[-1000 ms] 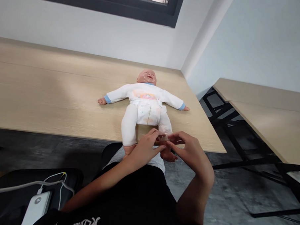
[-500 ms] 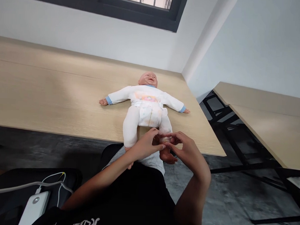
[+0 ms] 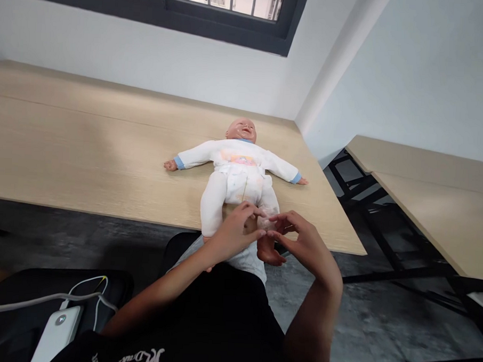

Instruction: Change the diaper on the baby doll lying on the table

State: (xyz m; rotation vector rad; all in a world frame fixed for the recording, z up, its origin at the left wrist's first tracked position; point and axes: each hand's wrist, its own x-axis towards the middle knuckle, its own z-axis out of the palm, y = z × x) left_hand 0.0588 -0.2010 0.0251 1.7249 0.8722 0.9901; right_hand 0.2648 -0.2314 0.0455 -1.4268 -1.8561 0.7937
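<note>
Left hand (image 3: 233, 235) and right hand (image 3: 303, 242) are seen at lower centre of frame. Fingertips of both are pinched closed on the ankle end of one trouser leg of the plastic baby doll (image 3: 237, 173), which is dressed in a white cloth suit with blue cuffs. Long light wooden table (image 3: 87, 142) is spread across the middle. Doll is laid on its back on it at centre, arms out, feet hung past the near edge. Second light wooden table (image 3: 433, 194) is placed at right, apart. White rectangular power bank (image 3: 56, 335) with cables is seen at lower left.
</note>
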